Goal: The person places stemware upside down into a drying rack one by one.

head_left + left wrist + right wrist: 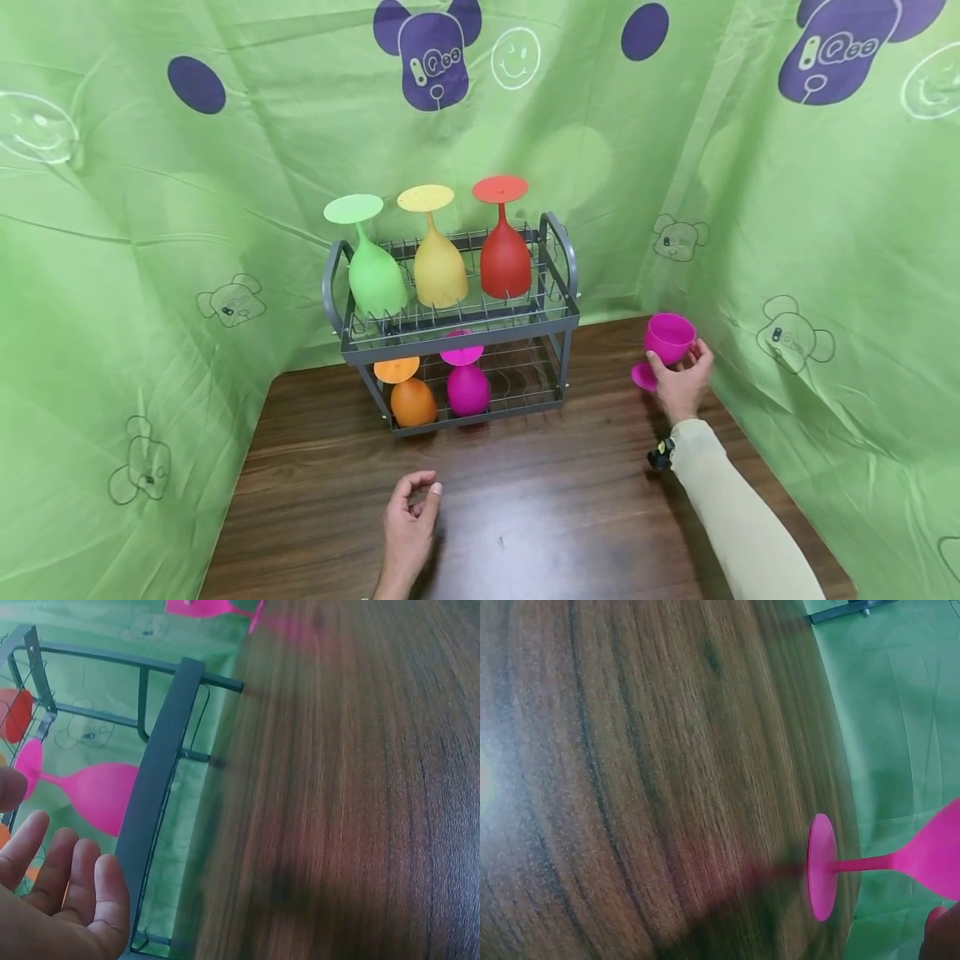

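Note:
At the right of the head view, my right hand (684, 387) grips a pink wine goblet (670, 337) by its bowl, thumb on one side and fingers on the other. The goblet's mouth faces up, and its round foot (822, 867) shows in the right wrist view. I cannot tell if the foot touches the table. My left hand (408, 529) holds nothing, its fingers loosely curled over the table in front of the rack. A magenta goblet (468, 390) and an orange goblet (412, 402) stand upside down on the lower tier of the grey two-tier rack (465, 340).
On the upper tier, a green goblet (377, 279), a yellow goblet (440, 271) and a red goblet (506, 262) stand upside down. The rack's curved side handles rise above that tier. Green printed cloth (600, 167) encloses the wooden table (540, 492) at the back and sides.

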